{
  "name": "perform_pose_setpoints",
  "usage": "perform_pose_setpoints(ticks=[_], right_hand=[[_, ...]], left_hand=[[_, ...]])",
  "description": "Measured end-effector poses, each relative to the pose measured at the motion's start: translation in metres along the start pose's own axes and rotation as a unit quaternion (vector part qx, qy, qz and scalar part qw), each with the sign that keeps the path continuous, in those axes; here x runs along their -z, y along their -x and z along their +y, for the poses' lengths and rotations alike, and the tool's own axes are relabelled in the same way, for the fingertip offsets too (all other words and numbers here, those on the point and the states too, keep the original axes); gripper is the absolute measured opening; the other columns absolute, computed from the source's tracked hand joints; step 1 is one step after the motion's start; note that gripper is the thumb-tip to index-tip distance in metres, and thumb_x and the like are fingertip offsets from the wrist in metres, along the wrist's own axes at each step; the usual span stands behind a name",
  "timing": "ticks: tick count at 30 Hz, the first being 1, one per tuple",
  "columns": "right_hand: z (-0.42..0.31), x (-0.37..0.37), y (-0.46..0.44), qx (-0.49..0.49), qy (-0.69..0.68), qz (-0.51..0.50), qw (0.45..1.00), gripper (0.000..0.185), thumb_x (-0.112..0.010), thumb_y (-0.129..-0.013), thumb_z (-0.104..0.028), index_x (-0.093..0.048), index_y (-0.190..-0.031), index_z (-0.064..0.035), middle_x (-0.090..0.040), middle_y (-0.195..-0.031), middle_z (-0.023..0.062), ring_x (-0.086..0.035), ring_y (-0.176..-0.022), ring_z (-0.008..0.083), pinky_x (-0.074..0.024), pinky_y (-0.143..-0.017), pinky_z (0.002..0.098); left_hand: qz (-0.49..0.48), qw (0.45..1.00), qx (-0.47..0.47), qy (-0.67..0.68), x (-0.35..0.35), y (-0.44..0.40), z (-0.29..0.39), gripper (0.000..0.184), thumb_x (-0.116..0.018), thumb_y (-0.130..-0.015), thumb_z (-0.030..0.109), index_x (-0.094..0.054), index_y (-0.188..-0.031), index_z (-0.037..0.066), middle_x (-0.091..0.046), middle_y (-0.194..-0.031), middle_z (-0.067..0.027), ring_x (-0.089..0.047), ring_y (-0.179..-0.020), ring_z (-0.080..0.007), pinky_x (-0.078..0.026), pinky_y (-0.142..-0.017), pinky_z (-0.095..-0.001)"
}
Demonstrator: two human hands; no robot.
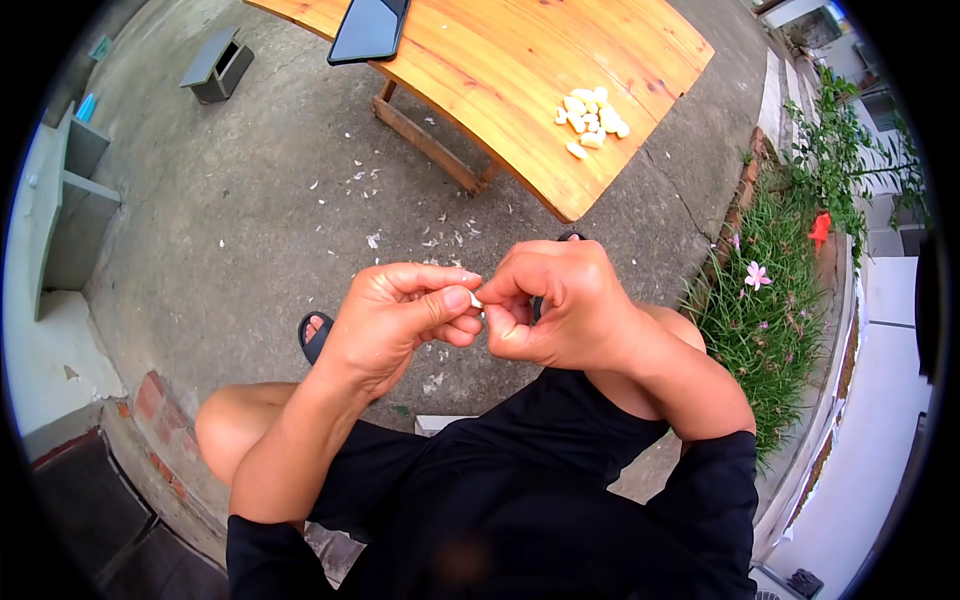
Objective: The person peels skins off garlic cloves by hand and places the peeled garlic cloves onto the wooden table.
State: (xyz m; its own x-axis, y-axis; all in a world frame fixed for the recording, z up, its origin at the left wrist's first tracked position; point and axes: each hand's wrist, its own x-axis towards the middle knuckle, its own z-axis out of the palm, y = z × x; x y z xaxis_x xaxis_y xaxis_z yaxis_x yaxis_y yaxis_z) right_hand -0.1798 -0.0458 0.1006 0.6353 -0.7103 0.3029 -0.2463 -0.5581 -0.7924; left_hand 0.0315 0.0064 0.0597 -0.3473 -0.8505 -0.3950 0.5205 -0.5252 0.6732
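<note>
A small whitish garlic clove is pinched between thumb and fingers of my left hand, above the ground between my knees. My right hand meets it from the other side, its thumb and forefinger closed at the clove's edge. Most of the clove is hidden by the fingertips. Farther forward, a pile of pale peeled garlic cloves lies near the right corner of the wooden table.
A dark phone rests at the table's edge. Papery white skins are scattered over the concrete ground. On the left sits a small grey box. Grass with pink flowers grows on the right.
</note>
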Motion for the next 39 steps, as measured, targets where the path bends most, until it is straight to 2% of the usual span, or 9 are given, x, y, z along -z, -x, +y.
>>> perform_pose_setpoints(ticks=[10,13,19,22,25,29,32,36,39], right_hand=[[0.000,-0.004,0.006,0.008,0.021,-0.030,0.999,0.010,-0.074,-0.072,0.003,-0.067,-0.076,-0.0029,-0.062,-0.067,0.0044,-0.062,-0.055,0.0118,-0.0475,-0.048,0.0244],[-0.001,-0.005,0.006,-0.036,-0.042,-0.002,0.998,0.009,-0.074,-0.073,0.002,-0.067,-0.076,-0.0031,-0.062,-0.068,0.0042,-0.062,-0.055,0.0117,-0.0480,-0.048,0.0247],[0.003,-0.005,0.003,-0.045,-0.007,0.002,0.999,0.009,-0.074,-0.076,0.001,-0.068,-0.080,-0.0038,-0.065,-0.072,0.0046,-0.062,-0.058,0.0100,-0.0497,-0.052,0.0237],[0.002,-0.002,0.002,-0.085,-0.056,-0.006,0.995,0.007,-0.072,-0.080,0.001,-0.067,-0.084,-0.0025,-0.064,-0.072,0.0008,-0.060,-0.061,0.0055,-0.0491,-0.056,0.0214],[-0.004,0.011,-0.001,-0.240,-0.186,-0.003,0.953,0.006,-0.070,-0.085,0.000,-0.066,-0.087,-0.0010,-0.062,-0.074,-0.0035,-0.058,-0.065,0.0013,-0.0472,-0.057,0.0193],[-0.011,0.026,-0.004,-0.289,-0.288,0.058,0.911,0.004,-0.069,-0.087,-0.001,-0.066,-0.087,0.0006,-0.061,-0.071,-0.0041,-0.054,-0.061,-0.0004,-0.0426,-0.053,0.0184],[-0.006,0.037,-0.003,-0.251,-0.172,-0.031,0.952,0.004,-0.070,-0.087,-0.001,-0.066,-0.087,0.0002,-0.061,-0.072,-0.0027,-0.056,-0.062,0.0010,-0.0435,-0.054,0.0196],[-0.001,0.019,-0.005,-0.143,-0.080,0.042,0.986,0.003,-0.072,-0.085,-0.003,-0.072,-0.087,0.0000,-0.066,-0.078,0.0045,-0.061,-0.066,0.0062,-0.0455,-0.056,0.0217],[0.005,0.016,-0.001,-0.139,-0.096,0.019,0.985,0.007,-0.072,-0.084,-0.004,-0.075,-0.090,0.0000,-0.067,-0.077,0.0059,-0.062,-0.064,0.0077,-0.0474,-0.055,0.0232]], left_hand=[[-0.028,0.998,0.024,-0.043,0.005,0.002,-0.006,0.020,-0.069,-0.096,0.003,-0.072,-0.115,-0.003,-0.076,-0.096,-0.0184,-0.076,-0.078,-0.0219,-0.064,-0.074,-0.0323],[-0.044,0.999,0.026,0.005,0.007,0.005,-0.002,0.023,-0.068,-0.097,0.003,-0.071,-0.119,-0.004,-0.075,-0.105,-0.0186,-0.075,-0.088,-0.0217,-0.063,-0.081,-0.0342],[-0.023,0.999,-0.018,0.022,-0.008,0.002,0.001,0.034,-0.065,-0.099,0.005,-0.063,-0.132,-0.004,-0.073,-0.112,-0.0145,-0.073,-0.099,-0.0198,-0.060,-0.089,-0.0322],[-0.049,0.998,-0.024,0.025,-0.002,0.001,0.002,0.034,-0.066,-0.098,0.005,-0.063,-0.131,-0.004,-0.073,-0.111,-0.0137,-0.072,-0.098,-0.0193,-0.060,-0.090,-0.0327],[-0.053,0.998,-0.004,0.020,0.000,0.002,0.007,0.034,-0.067,-0.098,0.006,-0.064,-0.130,-0.004,-0.073,-0.110,-0.0130,-0.072,-0.098,-0.0194,-0.060,-0.089,-0.0330],[-0.014,0.999,-0.024,0.045,0.000,0.000,0.008,0.033,-0.068,-0.096,0.005,-0.064,-0.127,-0.004,-0.072,-0.109,-0.0135,-0.072,-0.098,-0.0213,-0.060,-0.089,-0.0336],[0.008,0.996,-0.026,0.081,0.000,-0.001,0.009,0.032,-0.068,-0.095,0.004,-0.064,-0.126,-0.003,-0.072,-0.109,-0.0139,-0.072,-0.099,-0.0224,-0.060,-0.090,-0.0337],[0.011,0.994,-0.025,0.108,-0.001,-0.003,0.009,0.030,-0.065,-0.096,0.002,-0.063,-0.125,-0.003,-0.072,-0.108,-0.0145,-0.073,-0.100,-0.0241,-0.061,-0.092,-0.0349],[0.009,0.995,-0.038,0.092,0.001,-0.004,0.006,0.029,-0.064,-0.097,0.000,-0.063,-0.125,-0.002,-0.072,-0.108,-0.0147,-0.073,-0.100,-0.0247,-0.061,-0.091,-0.0351]])
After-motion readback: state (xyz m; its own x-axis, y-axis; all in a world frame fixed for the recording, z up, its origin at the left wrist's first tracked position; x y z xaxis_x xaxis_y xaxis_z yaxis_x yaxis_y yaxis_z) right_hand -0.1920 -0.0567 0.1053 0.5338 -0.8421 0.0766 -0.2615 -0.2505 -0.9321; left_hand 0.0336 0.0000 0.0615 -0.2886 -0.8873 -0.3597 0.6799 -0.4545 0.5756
